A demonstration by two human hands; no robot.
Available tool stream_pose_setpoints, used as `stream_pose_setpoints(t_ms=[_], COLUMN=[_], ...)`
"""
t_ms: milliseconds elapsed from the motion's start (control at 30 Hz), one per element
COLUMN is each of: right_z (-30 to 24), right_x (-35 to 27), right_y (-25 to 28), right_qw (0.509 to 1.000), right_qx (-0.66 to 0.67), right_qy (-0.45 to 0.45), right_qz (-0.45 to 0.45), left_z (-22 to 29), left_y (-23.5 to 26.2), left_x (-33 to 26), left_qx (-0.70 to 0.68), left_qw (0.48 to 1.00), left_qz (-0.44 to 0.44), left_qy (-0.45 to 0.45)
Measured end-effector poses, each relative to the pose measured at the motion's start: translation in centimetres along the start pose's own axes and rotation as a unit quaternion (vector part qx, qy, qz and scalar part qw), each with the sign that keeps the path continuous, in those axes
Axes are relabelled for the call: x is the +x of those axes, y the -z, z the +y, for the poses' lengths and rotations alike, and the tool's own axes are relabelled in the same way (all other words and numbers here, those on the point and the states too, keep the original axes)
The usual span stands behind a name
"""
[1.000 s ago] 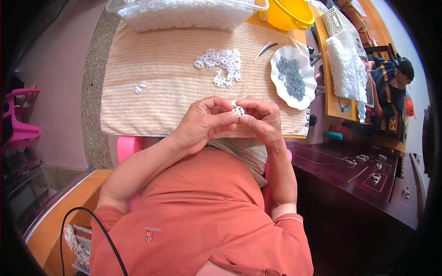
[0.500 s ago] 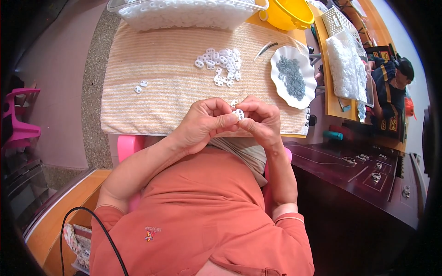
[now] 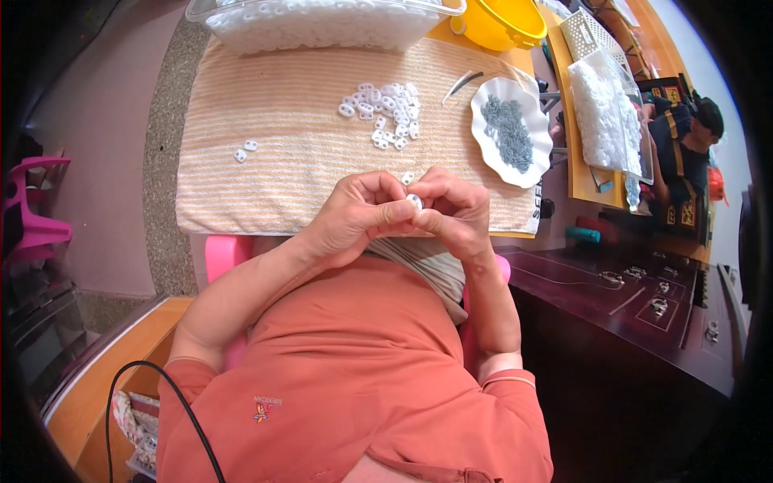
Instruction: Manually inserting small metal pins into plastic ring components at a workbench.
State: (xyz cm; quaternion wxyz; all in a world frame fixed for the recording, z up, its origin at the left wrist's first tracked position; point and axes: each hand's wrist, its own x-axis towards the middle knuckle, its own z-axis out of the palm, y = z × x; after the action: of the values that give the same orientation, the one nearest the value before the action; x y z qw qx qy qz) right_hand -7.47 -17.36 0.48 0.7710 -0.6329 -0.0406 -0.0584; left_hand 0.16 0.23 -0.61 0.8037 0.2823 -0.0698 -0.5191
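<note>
Between the fingertips of both hands is a small white plastic piece (image 3: 415, 201), held above the near edge of the towel. My left hand (image 3: 366, 211) pinches it from the left with thumb and forefinger. From the other side, my right hand (image 3: 455, 211) grips it with thumb and fingers, hiding much of it. Just beyond the fingertips a small white two-hole piece (image 3: 408, 178) shows. Farther out on the towel lies a loose pile of white oval two-hole pieces (image 3: 388, 105). Two more small pieces (image 3: 245, 150) rest at the left.
A striped towel (image 3: 266, 97) covers the table. At its right stands a white scalloped dish (image 3: 483, 145) of small grey parts, near tweezers (image 3: 461, 86). A clear bin (image 3: 322, 40) of white pieces and a yellow basin (image 3: 503, 28) stand at the back. Another person (image 3: 692, 145) sits far right.
The piece between my fingertips has turned, so its holes no longer show clearly. Both hands stay in nearly the same place, and the view has shifted slightly.
</note>
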Motion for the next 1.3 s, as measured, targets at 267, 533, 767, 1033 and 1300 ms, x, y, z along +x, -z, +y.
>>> stream_pose_setpoints(t_ms=[267, 533, 767, 1033, 1300], right_z=[0.3, -1.1, -2.4, -8.6, -9.0], right_x=[0.4, 0.4, 0.6, 9.0, 16.1], right_y=[0.3, -0.2, 0.3, 7.4, 13.0], right_qw=[0.999, 0.999, 0.994, 0.873, 0.86], right_qx=[-0.03, 0.011, -0.092, -0.398, -0.42], right_qy=[-0.012, -0.031, -0.051, 0.11, 0.122], right_qz=[-0.019, -0.022, 0.036, 0.259, 0.261], left_z=[0.7, 0.7, 0.9, 0.8, 0.4], left_y=[-0.2, -0.1, -0.3, -0.6, -0.3], left_x=[0.2, 0.1, 0.2, 0.1, 0.1], left_qx=[-0.006, 0.033, 0.025, 0.038, 0.034], left_qw=[1.0, 0.999, 0.998, 0.996, 0.996], left_qz=[0.002, 0.026, 0.053, 0.079, 0.082], left_qy=[0.002, 0.012, 0.013, -0.009, -0.001])
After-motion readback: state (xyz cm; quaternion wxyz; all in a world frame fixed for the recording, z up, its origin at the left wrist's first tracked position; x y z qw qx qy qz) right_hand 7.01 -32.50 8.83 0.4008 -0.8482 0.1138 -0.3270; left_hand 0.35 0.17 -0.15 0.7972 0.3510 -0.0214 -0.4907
